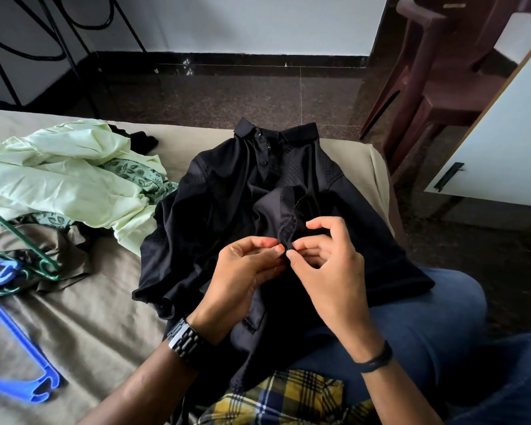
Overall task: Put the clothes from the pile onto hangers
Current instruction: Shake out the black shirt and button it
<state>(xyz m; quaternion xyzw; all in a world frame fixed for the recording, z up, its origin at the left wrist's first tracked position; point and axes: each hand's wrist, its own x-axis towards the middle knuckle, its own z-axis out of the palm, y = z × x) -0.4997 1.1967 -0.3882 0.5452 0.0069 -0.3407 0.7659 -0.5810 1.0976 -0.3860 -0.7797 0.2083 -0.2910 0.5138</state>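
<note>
On tan bed sheet (105, 317): black shirt (227, 210), blue hanger (19, 357); dark stone floor (227, 96).

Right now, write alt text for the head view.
Both hands, left hand and right hand, pinch the placket of a black shirt spread over a bed and the person's lap. A pale green garment and blue hangers lie left.

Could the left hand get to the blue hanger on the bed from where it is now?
Probably yes. The blue hanger lies uncovered on the bed, with bare sheet between. But the left hand is pinching the black shirt and would have to let go.
</note>
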